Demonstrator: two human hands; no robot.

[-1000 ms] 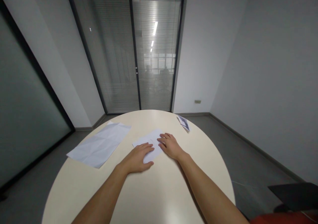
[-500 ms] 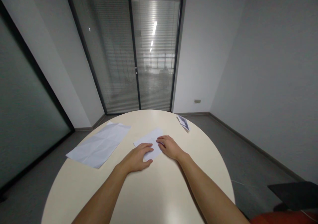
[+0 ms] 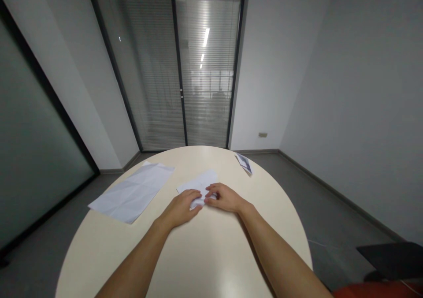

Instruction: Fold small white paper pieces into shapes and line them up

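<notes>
Paper-folding step, apparently: white paper (image 3: 202,182) flat on the surface (image 3: 205,254), left grip (image 3: 182,206) loosely spread on its near-left edge, right grip (image 3: 226,198) curled near-right, can't tell if pinching; next calls for aligning edges before pressing.

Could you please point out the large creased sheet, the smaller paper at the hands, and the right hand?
Large creased sheet (image 3: 132,194), head view: middle of its upper surface.
Smaller paper (image 3: 200,182), head view: its uncovered far part.
Right hand (image 3: 226,197), head view: back of the hand.
</notes>
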